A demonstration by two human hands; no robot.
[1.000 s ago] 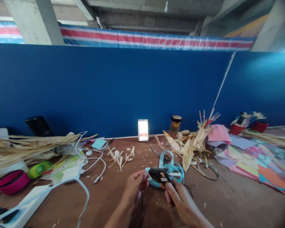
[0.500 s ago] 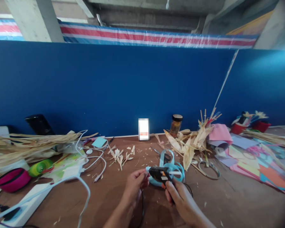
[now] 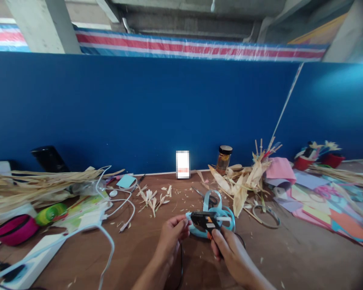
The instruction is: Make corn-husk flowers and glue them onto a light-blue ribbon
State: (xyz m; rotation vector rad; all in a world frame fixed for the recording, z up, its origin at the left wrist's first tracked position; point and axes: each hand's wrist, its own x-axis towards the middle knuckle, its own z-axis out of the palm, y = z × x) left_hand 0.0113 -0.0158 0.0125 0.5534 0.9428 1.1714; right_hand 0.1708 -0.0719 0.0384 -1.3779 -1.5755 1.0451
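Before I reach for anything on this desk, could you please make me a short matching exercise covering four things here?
Column one:
1. Glue gun
2. Jar
3. Ribbon
4. Power strip

Column two:
A. Dark-lidded, standing by the blue partition
B. White, at the picture's lower left
C. Held in the right fingers
D. Pale blue, lying in loops

Right pairs: 1-C, 2-A, 3-D, 4-B.

R hand point(image 3: 228, 246) w/ glue gun point(image 3: 202, 220), L hand point(image 3: 174, 233) nr front end.
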